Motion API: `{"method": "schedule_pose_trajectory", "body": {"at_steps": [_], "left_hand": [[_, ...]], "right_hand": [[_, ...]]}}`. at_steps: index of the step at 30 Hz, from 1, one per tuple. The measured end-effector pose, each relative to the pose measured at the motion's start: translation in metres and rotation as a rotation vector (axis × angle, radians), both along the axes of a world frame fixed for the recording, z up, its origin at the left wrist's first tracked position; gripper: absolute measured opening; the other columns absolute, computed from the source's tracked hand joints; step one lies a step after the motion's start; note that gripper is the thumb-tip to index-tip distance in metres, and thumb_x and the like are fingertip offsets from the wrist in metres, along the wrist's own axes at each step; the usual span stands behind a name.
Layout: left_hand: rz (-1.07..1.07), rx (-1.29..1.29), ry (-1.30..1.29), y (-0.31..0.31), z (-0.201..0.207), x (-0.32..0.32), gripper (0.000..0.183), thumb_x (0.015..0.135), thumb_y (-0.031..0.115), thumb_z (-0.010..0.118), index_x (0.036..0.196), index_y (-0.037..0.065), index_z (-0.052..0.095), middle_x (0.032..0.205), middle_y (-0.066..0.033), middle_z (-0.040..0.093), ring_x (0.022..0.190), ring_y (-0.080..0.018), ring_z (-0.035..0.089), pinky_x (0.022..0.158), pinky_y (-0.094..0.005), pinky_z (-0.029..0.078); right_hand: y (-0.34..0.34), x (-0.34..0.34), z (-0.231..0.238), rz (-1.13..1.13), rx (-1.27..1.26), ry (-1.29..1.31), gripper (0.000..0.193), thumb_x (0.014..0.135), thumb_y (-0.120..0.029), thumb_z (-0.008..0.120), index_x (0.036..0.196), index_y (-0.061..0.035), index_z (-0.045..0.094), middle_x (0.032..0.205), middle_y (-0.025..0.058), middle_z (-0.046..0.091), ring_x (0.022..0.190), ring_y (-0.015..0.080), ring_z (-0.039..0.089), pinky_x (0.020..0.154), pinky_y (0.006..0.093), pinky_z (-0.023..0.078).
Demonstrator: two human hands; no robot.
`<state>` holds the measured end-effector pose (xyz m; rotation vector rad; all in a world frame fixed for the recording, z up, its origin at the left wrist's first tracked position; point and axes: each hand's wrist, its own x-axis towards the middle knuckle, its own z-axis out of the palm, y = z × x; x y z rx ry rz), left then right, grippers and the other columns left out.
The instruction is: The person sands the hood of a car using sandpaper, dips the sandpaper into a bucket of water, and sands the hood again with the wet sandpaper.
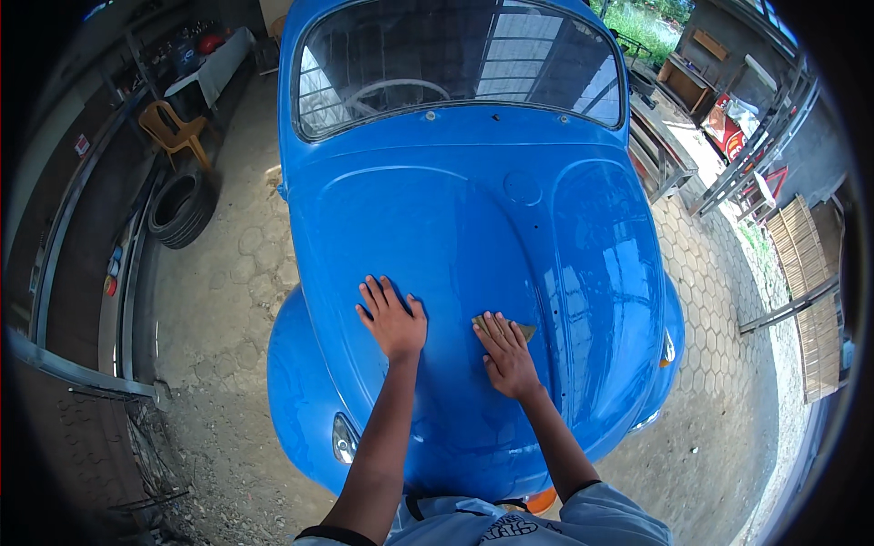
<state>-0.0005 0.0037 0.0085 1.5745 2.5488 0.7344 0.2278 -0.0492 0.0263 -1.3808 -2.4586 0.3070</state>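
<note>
The rounded blue hood (428, 227) of a car fills the middle of the view, its surface glossy and looking wet in parts. My left hand (397, 328) lies flat on its left half with the fingers spread, holding nothing. Further right, near the raised centre line, my right hand (510, 360) presses a thin olive-brown pad (527, 333) against the paint. Only the pad's edges show around my fingers; whether it is sandpaper or cloth I cannot make out. Small holes run along the centre line beside that hand.
Beyond the hood is the windshield (455, 68). A headlight (344, 439) sits on the near left fender. Left of the car stand a tire (179, 211) and a yellow-brown plastic chair (173, 127); a wooden bench (657, 150) and a bamboo panel (801, 291) are on the right.
</note>
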Motion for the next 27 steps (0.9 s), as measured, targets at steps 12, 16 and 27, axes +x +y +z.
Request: {"method": "schedule_pose_trajectory", "body": {"at_steps": [12, 16, 27], "left_hand": [[0.008, -0.005, 0.01, -0.001, -0.002, 0.003, 0.062, 0.102, 0.033, 0.042, 0.155, 0.001, 0.035, 0.166, -0.018, 0.024, 0.157, -0.0331, 0.013, 0.125, -0.0574, 0.01], [-0.014, -0.01, 0.093, 0.011, -0.006, -0.004, 0.062, 0.099, 0.034, 0.044, 0.151, 0.001, 0.039, 0.164, -0.0211, 0.027, 0.154, -0.0369, 0.019, 0.122, -0.0585, 0.016], [-0.241, 0.11, 0.087, 0.061, -0.001, -0.094, 0.034, 0.086, 0.03, 0.065, 0.108, 0.004, 0.058, 0.114, -0.0174, 0.052, 0.11, -0.0339, 0.047, 0.096, -0.0464, 0.037]], "right_hand": [[0.134, -0.025, 0.007, -0.007, 0.151, 0.005, 0.058, 0.094, -0.016, 0.049, 0.152, -0.0217, 0.047, 0.165, 0.0068, 0.033, 0.154, 0.0286, 0.027, 0.126, 0.0481, 0.022], [0.158, -0.042, 0.006, -0.126, 0.258, -0.087, 0.059, 0.097, -0.028, 0.048, 0.155, -0.0212, 0.043, 0.165, 0.0098, 0.033, 0.154, 0.0301, 0.026, 0.125, 0.048, 0.022], [0.016, -0.02, -0.014, -0.163, 0.067, -0.086, 0.072, 0.093, -0.033, 0.055, 0.16, -0.0202, 0.033, 0.168, 0.0158, 0.023, 0.155, 0.0446, 0.015, 0.124, 0.0586, 0.015]]}}
